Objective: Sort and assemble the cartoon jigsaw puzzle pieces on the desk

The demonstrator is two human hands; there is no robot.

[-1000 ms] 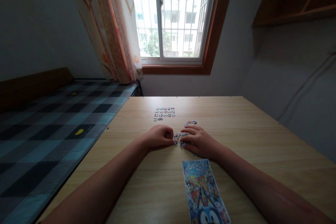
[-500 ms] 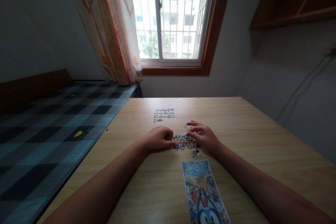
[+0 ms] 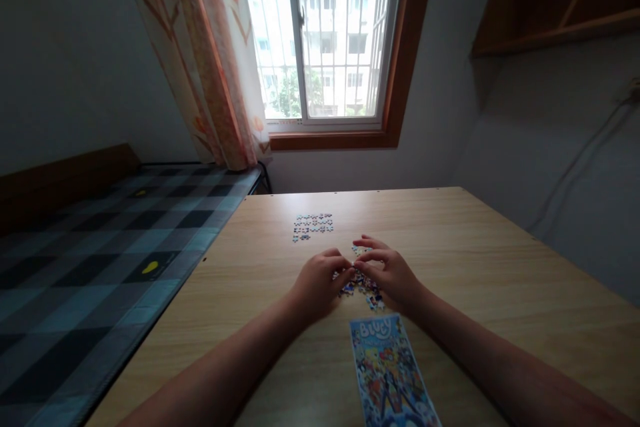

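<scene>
Over a loose pile of jigsaw pieces (image 3: pixel 361 282) my two hands meet at the fingertips. A small, pale puzzle piece (image 3: pixel 353 265) shows between them, its picture too small to make out. My left hand (image 3: pixel 323 280) pinches it from the left with thumb and forefinger. From the right, my right hand (image 3: pixel 393 273) closes thumb and forefinger on the same piece, its other fingers stretched forward. Both hands hide part of the pile. Farther off, several puzzle pieces (image 3: pixel 314 223) lie in rows. A Bluey picture sheet (image 3: pixel 390 367) lies nearer to me, between my forearms.
The wooden table (image 3: pixel 250 360) carries all of this. A bed with a checked cover (image 3: pixel 110 233) stands along its left side. Beyond the table are a window (image 3: pixel 340 47) and a flowered curtain (image 3: pixel 210 60). A wooden shelf (image 3: pixel 560 33) hangs at upper right.
My left hand has moved right and forward from the pile's left edge to my right hand's fingertips. The two now meet at a small piece. My view has shifted slightly.
</scene>
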